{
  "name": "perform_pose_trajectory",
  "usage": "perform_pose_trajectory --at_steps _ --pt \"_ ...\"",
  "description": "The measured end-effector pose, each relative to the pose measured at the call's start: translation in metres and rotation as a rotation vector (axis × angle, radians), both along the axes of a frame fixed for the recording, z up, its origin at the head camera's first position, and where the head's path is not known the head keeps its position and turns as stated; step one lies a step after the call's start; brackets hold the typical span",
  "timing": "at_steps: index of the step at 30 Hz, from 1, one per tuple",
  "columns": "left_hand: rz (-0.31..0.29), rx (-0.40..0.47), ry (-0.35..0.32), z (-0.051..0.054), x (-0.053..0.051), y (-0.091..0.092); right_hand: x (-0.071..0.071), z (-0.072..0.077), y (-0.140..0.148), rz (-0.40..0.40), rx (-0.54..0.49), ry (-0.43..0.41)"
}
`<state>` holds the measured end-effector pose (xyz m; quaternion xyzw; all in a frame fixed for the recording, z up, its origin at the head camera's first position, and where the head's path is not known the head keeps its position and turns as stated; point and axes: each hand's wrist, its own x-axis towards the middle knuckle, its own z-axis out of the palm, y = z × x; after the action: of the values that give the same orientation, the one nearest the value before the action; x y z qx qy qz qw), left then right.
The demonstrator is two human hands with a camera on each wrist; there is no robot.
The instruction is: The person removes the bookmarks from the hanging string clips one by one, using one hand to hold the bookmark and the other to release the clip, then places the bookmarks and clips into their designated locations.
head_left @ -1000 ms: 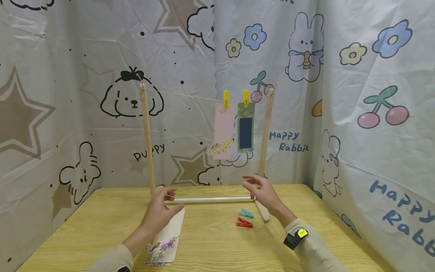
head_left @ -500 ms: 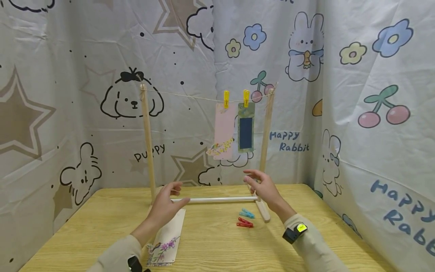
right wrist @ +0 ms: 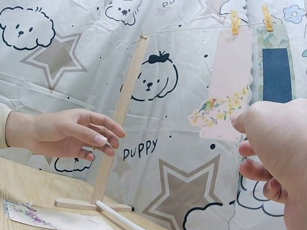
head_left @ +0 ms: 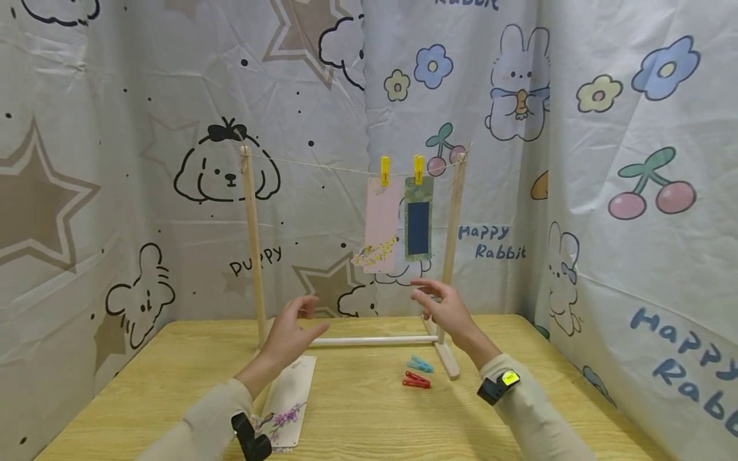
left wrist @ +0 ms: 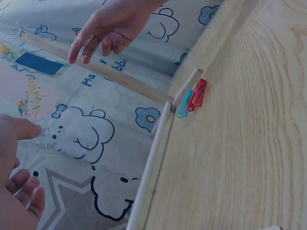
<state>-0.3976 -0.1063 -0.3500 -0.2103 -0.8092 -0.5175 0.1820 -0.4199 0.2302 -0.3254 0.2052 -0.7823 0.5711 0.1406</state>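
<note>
My left hand [head_left: 291,333] hovers over the far end of a cream paper card [head_left: 293,400] printed with purple blossoms, holding nothing. My right hand [head_left: 450,314], also holding nothing, is in the air before the right post, its fingers loosely bent. Two yellow clothespins [head_left: 385,170] clip cards to a string: a pink card [head_left: 380,218] with yellow flowers and a green card [head_left: 418,227] with a dark blue panel. A light blue clothespin [head_left: 421,364] and a red clothespin [head_left: 416,380] lie on the table beneath the right hand. Under the cream card, another card's edge peeks out.
The string [head_left: 311,166] runs between a left wooden post [head_left: 254,250] and a right wooden post [head_left: 453,224]. A white rod [head_left: 375,340] joins them low down, above the wooden table [head_left: 357,410]. Patterned curtains [head_left: 323,243] surround the back and sides.
My left hand has moved up and to the right, uncovering more of the cream card. My right hand has risen slightly. The hanging cards and loose clothespins stay in place.
</note>
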Motion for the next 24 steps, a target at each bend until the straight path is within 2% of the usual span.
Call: perform_pose_trajectory --at_steps 7,11,18,24 --pt "-0.03 0.047 -0.052 0.01 -0.011 0.012 -0.004 0.012 0.0 -0.009 -0.013 0.031" --pt "-0.023 0.043 -0.053 0.015 -0.019 0.017 -0.006 0.016 0.001 -0.011 -0.006 0.037" --pt "-0.026 0.067 -0.065 0.024 -0.034 0.019 -0.01 0.024 0.0 -0.009 -0.002 0.058" --pt "-0.03 0.092 -0.099 0.029 -0.041 0.019 -0.009 0.033 -0.003 -0.012 0.012 0.063"
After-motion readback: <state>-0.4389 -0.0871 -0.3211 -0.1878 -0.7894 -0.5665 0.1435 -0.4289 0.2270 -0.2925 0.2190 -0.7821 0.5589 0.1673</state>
